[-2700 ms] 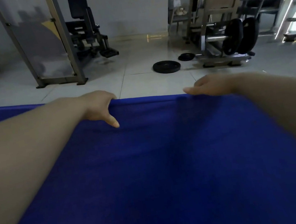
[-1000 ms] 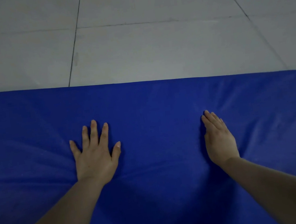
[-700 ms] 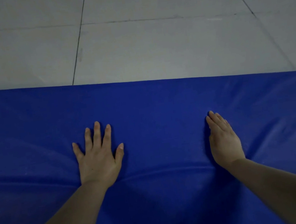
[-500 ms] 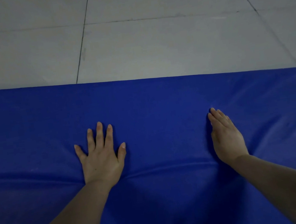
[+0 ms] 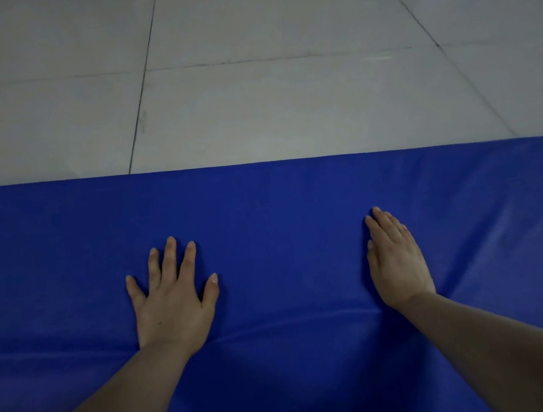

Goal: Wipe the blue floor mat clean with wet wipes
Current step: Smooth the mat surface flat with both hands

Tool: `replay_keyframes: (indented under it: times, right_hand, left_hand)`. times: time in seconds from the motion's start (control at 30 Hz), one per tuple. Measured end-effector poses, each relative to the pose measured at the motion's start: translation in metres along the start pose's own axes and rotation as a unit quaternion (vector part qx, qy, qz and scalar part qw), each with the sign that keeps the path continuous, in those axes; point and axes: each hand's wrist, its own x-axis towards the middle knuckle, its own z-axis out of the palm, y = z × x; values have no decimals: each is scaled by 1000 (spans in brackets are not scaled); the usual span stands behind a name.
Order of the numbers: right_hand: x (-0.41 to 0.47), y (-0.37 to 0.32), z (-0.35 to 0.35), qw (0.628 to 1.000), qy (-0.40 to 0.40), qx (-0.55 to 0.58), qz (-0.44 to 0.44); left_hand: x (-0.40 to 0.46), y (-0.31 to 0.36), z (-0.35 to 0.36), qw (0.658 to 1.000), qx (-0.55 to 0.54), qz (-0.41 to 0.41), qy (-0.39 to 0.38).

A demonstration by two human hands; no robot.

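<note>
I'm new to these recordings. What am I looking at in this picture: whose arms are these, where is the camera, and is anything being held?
There is no machine here. The camera sits on a person's head and looks forward and down, so the two bare arms coming in from the bottom are that person's own. The left hand lies flat with fingers spread on the blue floor mat; the right hand rests on it too, fingers straight and together. Both press on the mat, which creases near the wrists. Neither hand holds anything, and no wet wipe is in view. Beyond the mat's far edge is a pale tiled floor.
</note>
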Motion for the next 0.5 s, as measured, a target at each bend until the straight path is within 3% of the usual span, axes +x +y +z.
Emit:
replay_keyframes:
  times: [0.5]
  right_hand:
    - [2, 2, 1, 997, 11, 66, 46]
  left_hand:
    - [6, 0, 0, 1000, -6, 11, 16]
